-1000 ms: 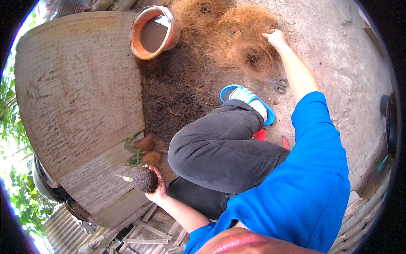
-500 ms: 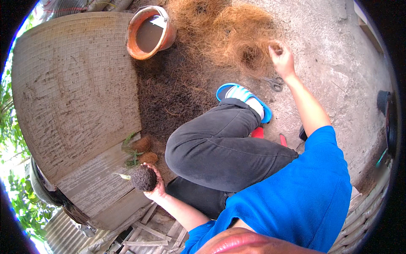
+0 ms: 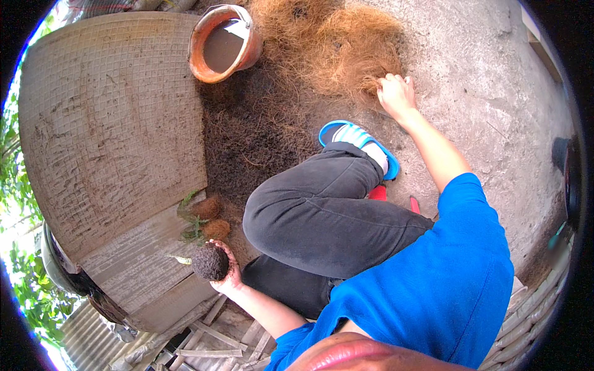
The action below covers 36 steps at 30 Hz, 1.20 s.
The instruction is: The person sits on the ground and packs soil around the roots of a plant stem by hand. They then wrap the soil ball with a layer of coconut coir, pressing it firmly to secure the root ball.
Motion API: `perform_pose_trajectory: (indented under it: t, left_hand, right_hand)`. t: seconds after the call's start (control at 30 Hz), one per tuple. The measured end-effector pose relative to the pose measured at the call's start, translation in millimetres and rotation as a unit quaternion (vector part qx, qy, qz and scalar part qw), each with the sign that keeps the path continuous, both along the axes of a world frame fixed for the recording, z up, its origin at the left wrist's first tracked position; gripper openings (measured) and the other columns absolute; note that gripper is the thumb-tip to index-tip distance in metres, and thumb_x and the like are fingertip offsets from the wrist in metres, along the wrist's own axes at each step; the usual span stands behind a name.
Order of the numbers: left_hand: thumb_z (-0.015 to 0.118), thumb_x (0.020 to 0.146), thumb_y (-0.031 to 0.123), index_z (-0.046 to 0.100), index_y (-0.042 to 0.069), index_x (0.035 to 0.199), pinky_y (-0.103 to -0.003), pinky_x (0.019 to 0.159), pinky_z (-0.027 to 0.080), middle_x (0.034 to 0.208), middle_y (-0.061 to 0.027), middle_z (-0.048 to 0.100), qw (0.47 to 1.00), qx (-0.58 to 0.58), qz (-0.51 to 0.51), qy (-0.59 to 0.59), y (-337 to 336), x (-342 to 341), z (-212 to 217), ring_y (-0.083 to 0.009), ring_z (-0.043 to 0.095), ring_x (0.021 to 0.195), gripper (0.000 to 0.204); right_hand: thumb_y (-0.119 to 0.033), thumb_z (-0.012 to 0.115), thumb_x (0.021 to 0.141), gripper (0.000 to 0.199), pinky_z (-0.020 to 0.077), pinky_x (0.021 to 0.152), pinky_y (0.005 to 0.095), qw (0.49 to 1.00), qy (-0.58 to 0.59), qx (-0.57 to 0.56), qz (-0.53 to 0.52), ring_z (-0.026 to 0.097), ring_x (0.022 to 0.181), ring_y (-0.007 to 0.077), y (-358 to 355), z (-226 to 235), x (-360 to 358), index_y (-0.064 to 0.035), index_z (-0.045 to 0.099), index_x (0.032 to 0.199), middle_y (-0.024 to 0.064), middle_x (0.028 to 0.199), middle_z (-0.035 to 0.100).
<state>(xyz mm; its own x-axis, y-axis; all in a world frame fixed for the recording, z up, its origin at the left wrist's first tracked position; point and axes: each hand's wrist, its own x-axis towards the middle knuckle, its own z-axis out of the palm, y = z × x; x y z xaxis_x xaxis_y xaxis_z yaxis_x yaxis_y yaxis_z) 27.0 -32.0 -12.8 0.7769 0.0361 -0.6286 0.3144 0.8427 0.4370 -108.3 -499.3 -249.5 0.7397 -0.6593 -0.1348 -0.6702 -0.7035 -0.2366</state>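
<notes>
My left hand [image 3: 228, 272] cups a dark round ball of soil [image 3: 210, 262] with a small shoot sticking out of it, held low at the left beside my bent knee. My right hand [image 3: 396, 94] reaches forward and pinches a tuft at the near edge of a brown coconut fibre heap [image 3: 334, 49] on the concrete ground. Two fibre-wrapped balls [image 3: 210, 217] with green leaves lie on the ground just beyond my left hand.
A terracotta pot [image 3: 224, 43] holding murky water stands at the top. Dark soil [image 3: 253, 136] is spread below it. A large mesh-patterned board [image 3: 105, 130] lies to the left. My foot in a blue sandal [image 3: 359, 145] rests near the fibre.
My right hand has drawn back from deep in the fibre heap toward me, now gripping strands at its near edge. The left hand with the soil ball has stayed put.
</notes>
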Motion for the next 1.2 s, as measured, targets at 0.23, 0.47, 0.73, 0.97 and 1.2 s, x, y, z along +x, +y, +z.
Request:
perform_pose_trajectory:
  t: [0.23,0.47,0.73,0.97,1.2]
  left_hand:
    - [0.049,0.083,0.022,0.049,-0.003,0.113,-0.046,0.093,0.041,0.112,-0.0202,0.051,1.000,0.001,-0.019,0.007,-3.8,2.7,-2.7,-0.0350,0.048,0.106,0.039]
    - [0.049,0.081,0.021,0.048,-0.004,0.113,-0.046,0.092,0.042,0.113,-0.0210,0.051,1.000,-0.015,0.016,0.014,-13.2,1.7,0.2,-0.0348,0.047,0.107,0.040]
    - [0.049,0.081,0.020,0.048,-0.003,0.113,-0.046,0.093,0.041,0.113,-0.0208,0.050,1.000,0.012,0.017,0.007,-1.2,2.5,-1.3,-0.0351,0.047,0.107,0.040]
    - [0.049,0.082,0.021,0.048,-0.003,0.114,-0.046,0.093,0.040,0.113,-0.0211,0.050,1.000,0.001,-0.023,-0.012,2.9,3.6,-8.5,-0.0350,0.047,0.108,0.040]
    - [0.049,0.083,0.023,0.047,-0.004,0.115,-0.046,0.093,0.040,0.115,-0.0217,0.049,1.000,-0.014,0.000,-0.006,8.5,-6.7,4.2,-0.0353,0.047,0.108,0.042]
  right_hand:
    - [-0.020,0.053,0.080,0.016,0.0375,0.086,0.0433,0.995,0.063,0.032,-0.071,0.061,0.084,0.0259,-5.0,-39.0,27.7,-0.0105,0.061,0.089,0.0104,0.084,0.064]
    - [-0.030,0.058,0.079,0.040,0.0394,0.091,0.0452,0.968,0.065,0.205,-0.127,0.059,0.097,0.0292,-7.7,-13.4,30.5,-0.0091,0.056,0.113,0.0165,0.101,0.062]
    - [-0.034,0.056,0.082,0.047,0.0408,0.092,0.0407,0.973,-0.008,0.224,0.045,0.056,0.105,0.0296,-44.8,90.7,-23.7,-0.0065,0.052,0.121,0.0179,0.113,0.057]
    - [-0.027,0.062,0.079,0.050,0.0244,0.101,0.0582,0.965,0.183,-0.158,-0.100,0.036,0.124,0.0252,-93.6,51.4,-19.5,-0.0143,0.047,0.125,0.0098,0.134,0.040]
    - [-0.033,0.075,0.066,0.081,0.0139,0.102,0.0641,0.979,0.130,0.154,-0.026,0.034,0.125,0.0252,-50.1,6.4,28.1,-0.0214,0.031,0.133,0.0057,0.131,0.041]
